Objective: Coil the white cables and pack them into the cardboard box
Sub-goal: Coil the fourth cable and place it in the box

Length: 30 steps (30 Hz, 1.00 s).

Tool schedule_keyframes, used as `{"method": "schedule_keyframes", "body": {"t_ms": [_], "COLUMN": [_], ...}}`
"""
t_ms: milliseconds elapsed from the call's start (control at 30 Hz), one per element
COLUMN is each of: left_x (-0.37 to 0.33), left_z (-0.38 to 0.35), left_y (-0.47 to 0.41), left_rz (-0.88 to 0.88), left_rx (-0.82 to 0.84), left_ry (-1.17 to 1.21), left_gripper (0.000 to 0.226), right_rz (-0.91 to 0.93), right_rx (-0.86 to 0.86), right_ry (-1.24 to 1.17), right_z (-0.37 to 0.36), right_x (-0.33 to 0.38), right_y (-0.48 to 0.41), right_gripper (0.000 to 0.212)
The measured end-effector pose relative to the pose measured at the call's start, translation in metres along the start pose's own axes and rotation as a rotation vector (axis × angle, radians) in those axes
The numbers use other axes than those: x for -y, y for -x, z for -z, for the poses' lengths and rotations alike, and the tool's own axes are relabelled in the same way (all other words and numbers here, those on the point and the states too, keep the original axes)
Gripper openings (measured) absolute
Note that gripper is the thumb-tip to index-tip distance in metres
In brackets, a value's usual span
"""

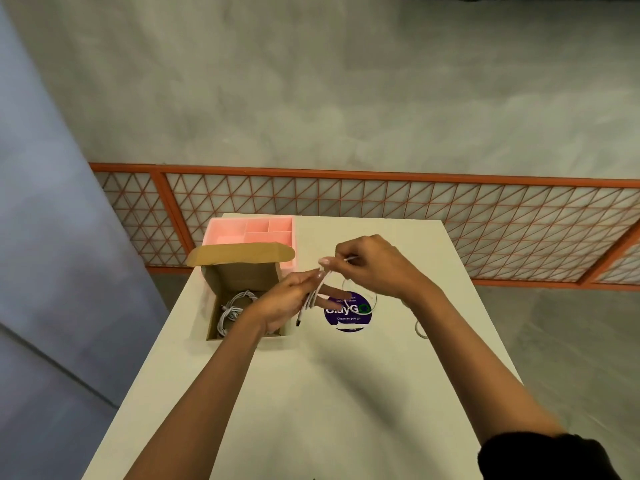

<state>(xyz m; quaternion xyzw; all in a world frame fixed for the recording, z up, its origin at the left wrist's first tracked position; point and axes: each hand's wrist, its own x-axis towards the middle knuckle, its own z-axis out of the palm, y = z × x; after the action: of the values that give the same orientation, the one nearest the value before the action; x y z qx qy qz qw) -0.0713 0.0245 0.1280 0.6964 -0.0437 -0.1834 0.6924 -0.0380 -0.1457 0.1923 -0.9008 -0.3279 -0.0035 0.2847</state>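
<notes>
The white cable (313, 294) in work is held above the counter (311, 393), just to the right of the cardboard box (242, 271). Several loops of it hang together as a small bundle, and one dark connector end hangs down below the bundle. The left hand (287, 299) grasps this bundle, with the loops lying across its fingers. The right hand (367, 265) pinches a free part of the same cable near the top of the bundle, as if it winds the tail around the loops. One thin loose loop still falls toward the counter over the round purple sticker (348, 311).

Inside the open box, one coiled white cable (233, 308) already lies on the bottom, so I judge that at least one cable is packed. The cable in the hands seems almost coiled, but it is not yet in the box. At the right edge of the counter a thin pale loop (419, 329) shows; it may be another cable that waits, but I cannot tell surely. Behind the box stands a pink organizer tray (221, 233), and its compartments look empty.
</notes>
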Motion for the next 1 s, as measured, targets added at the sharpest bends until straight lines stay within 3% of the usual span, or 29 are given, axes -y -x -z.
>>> {"method": "schedule_keyframes", "body": {"t_ms": [133, 300, 433, 633, 767, 1000], "left_x": [0.0, 0.005, 0.011, 0.012, 0.01, 0.012], "left_z": [0.0, -0.002, 0.0, 0.0, -0.005, 0.0], "left_y": [0.002, 0.004, 0.002, -0.003, -0.002, -0.002], "left_rz": [0.037, -0.09, -0.156, -0.201, -0.214, -0.177], "left_rx": [0.067, 0.24, 0.353, 0.471, 0.468, 0.496], "left_ry": [0.062, 0.477, 0.654, 0.838, 0.863, 0.819], "left_gripper": [0.04, 0.038, 0.034, 0.021, 0.031, 0.033], "right_rz": [-0.072, -0.164, -0.199, -0.226, -0.225, -0.224], "right_rx": [-0.058, -0.077, -0.084, 0.123, 0.269, 0.307], "right_ry": [-0.257, -0.508, -0.628, -0.745, -0.837, -0.965], "right_z": [0.006, 0.003, -0.004, -0.013, -0.017, -0.021], "right_x": [-0.012, -0.024, -0.031, -0.031, -0.027, -0.033], "right_y": [-0.003, -0.006, 0.001, 0.01, 0.015, 0.009], "right_gripper": [0.036, 0.025, 0.025, 0.042, 0.025, 0.028]}}
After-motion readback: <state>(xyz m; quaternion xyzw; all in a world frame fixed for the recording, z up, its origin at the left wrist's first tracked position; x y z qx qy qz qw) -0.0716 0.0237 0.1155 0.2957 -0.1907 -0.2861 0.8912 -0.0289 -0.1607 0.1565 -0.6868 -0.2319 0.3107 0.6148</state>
